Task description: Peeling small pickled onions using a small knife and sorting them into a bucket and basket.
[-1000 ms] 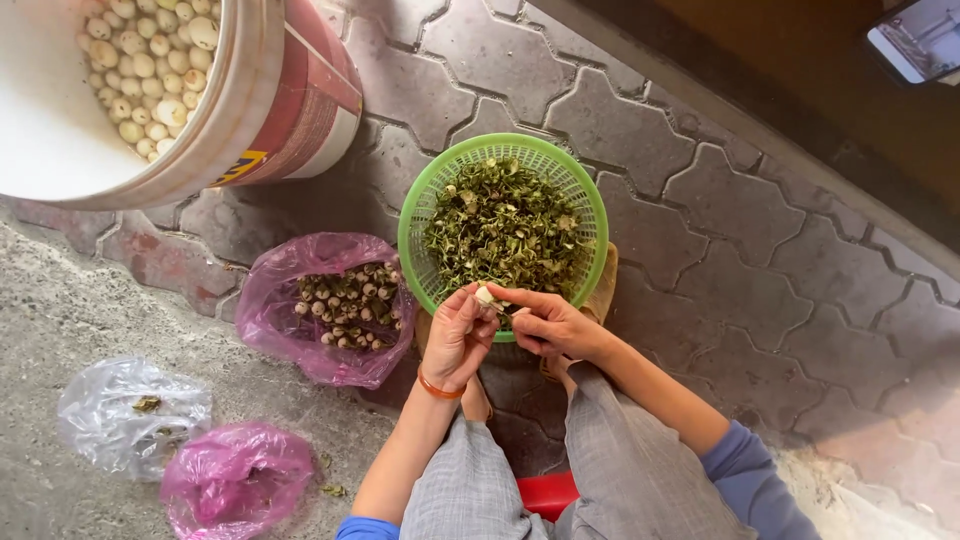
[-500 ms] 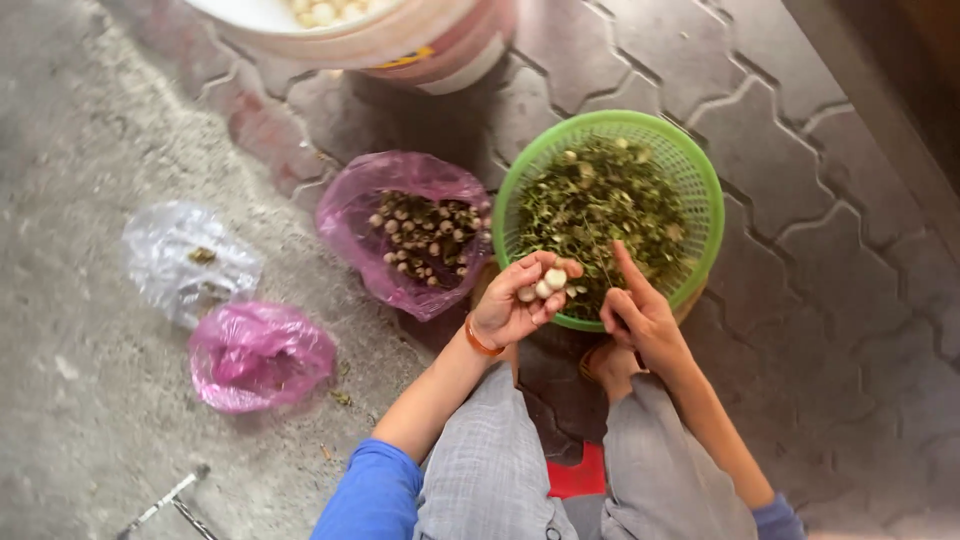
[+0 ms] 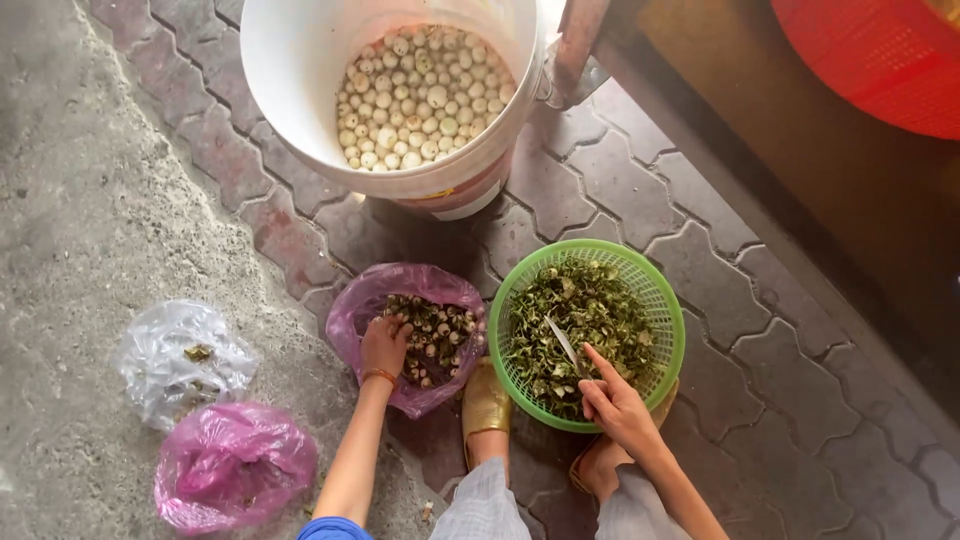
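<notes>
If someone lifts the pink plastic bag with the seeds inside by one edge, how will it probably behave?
The pink bag looks thin and crumpled, so it would probably sag rather than hold its shape. Its mouth lies wide open where the left hand reaches in, so the unpeeled seeds might spill out. Being small and rounded, they would likely roll over the paving.

pink bag (image 3: 365,300) open, unpeeled seeds | knife (image 3: 564,343) over green basket (image 3: 670,305)

- Interlocking grey and reddish paving bricks (image 3: 740,290) cover the ground.
- Rough bare concrete (image 3: 70,200) lies along the left.
- A dark raised kerb (image 3: 800,170) runs diagonally at upper right.
- Soft, even daylight.
</notes>
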